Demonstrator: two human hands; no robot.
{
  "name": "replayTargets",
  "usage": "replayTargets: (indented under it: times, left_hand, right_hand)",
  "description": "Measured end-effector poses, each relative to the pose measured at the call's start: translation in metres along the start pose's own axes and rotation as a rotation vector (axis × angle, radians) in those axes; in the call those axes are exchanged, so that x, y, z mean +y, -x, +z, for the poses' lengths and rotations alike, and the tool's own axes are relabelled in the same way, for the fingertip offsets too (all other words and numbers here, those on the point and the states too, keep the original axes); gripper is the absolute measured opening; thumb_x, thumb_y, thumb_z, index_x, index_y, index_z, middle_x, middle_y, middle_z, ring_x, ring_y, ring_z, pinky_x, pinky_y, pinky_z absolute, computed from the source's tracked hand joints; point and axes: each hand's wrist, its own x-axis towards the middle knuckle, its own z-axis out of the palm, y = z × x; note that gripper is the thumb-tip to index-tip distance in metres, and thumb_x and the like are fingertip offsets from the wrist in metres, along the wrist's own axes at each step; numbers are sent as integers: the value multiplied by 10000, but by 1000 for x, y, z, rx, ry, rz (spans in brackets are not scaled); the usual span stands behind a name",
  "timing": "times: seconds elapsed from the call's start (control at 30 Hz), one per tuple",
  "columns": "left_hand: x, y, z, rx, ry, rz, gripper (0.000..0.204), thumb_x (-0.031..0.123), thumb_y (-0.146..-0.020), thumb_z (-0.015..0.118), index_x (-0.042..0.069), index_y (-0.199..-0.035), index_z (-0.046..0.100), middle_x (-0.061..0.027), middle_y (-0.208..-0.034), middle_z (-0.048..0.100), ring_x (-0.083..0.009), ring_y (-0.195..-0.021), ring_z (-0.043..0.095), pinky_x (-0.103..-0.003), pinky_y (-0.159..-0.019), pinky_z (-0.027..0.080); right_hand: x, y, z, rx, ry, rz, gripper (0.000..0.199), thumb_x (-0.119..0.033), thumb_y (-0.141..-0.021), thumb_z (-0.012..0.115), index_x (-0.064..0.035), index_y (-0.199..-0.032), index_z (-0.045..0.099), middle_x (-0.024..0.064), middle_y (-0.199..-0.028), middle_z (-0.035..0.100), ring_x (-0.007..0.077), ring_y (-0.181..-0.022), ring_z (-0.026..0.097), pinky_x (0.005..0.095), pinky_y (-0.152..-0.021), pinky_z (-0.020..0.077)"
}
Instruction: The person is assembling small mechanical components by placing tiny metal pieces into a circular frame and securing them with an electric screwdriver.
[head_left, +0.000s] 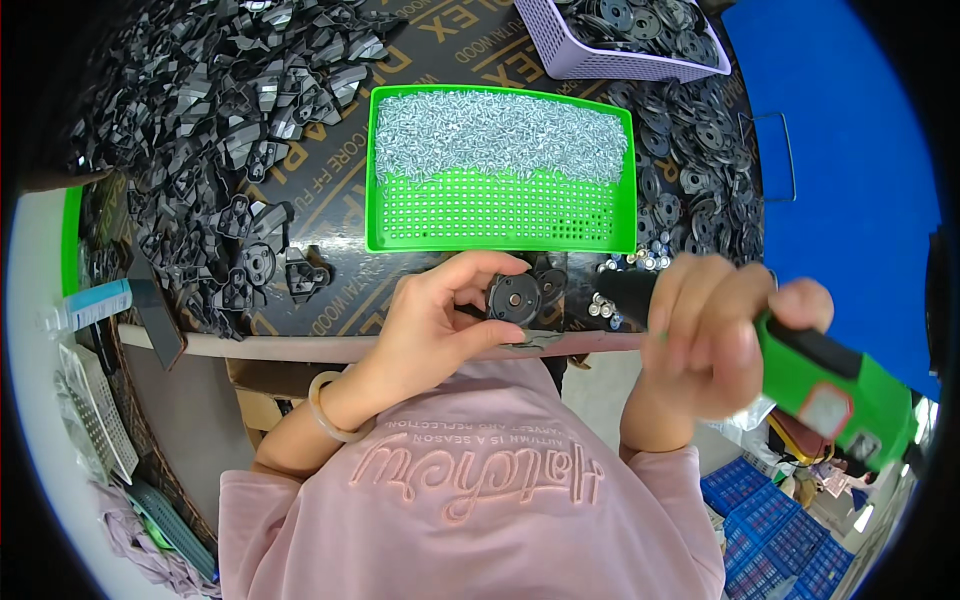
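Note:
Near the front edge of the table, my left hand (425, 315) pinches a round black plastic disc (503, 303) by its rim, between thumb and fingers. A small copper-coloured spot shows at the disc's middle. To the right, my right hand (705, 340), slightly blurred, is closed around a green and black power screwdriver (835, 395). Its green end points to the lower right, and a dark part reaches left past my fingers. The tool's tip cannot be made out clearly. Another small dark round part (550, 281) lies just behind the held disc.
A green perforated tray (372, 215) of small silvery screws (500, 130) stands beyond my hands. Black moulded parts (255, 150) are heaped at left, black discs (700, 150) at right. A lilac basket (640, 67) holds more discs. Small metal pieces (600, 307) lie near my right hand.

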Motion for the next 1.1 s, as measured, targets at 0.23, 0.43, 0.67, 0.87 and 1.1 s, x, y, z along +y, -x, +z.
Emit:
replayTargets:
  times: [0.23,0.43,0.67,0.87,1.1]
  left_hand:
    - [4,-1,3,-68,-29,-56,549,-152,-786,725,-30,-1292,548,-70,-1063,667,-109,-927,635,-253,-781,548]
    - [-2,0,5,-34,-27,3,506,-94,-774,757,-4,-1244,591,-58,-916,711,-87,-811,673,-239,-715,542]
    - [4,-1,3,-122,28,-86,553,-139,-796,721,-30,-1307,539,-76,-1052,676,-115,-923,647,-266,-805,542]
    - [6,-1,4,-119,-60,-93,543,-122,-792,733,-28,-1298,556,-64,-989,682,-88,-865,631,-241,-757,521]
    - [17,-1,7,-107,-207,-37,480,-114,-779,734,-21,-1234,613,-50,-875,682,-52,-724,607,-213,-621,506]
  right_hand:
    - [-12,8,29,61,-1,98,321,-108,-931,694,-111,-1124,438,33,-653,501,161,-501,473,333,-494,438]
    - [-7,11,29,63,-23,150,336,-156,-924,715,-120,-1122,446,36,-643,515,166,-477,484,338,-494,445]
    - [-8,13,29,89,-2,140,332,-159,-925,713,-119,-1110,441,40,-643,520,166,-482,494,340,-492,449]
    - [-9,15,29,96,23,169,334,-153,-915,725,-115,-1070,431,44,-640,526,172,-484,500,345,-486,448]
    - [-10,13,27,76,-2,172,318,-131,-912,724,-118,-1024,426,46,-633,527,174,-473,503,348,-476,447]
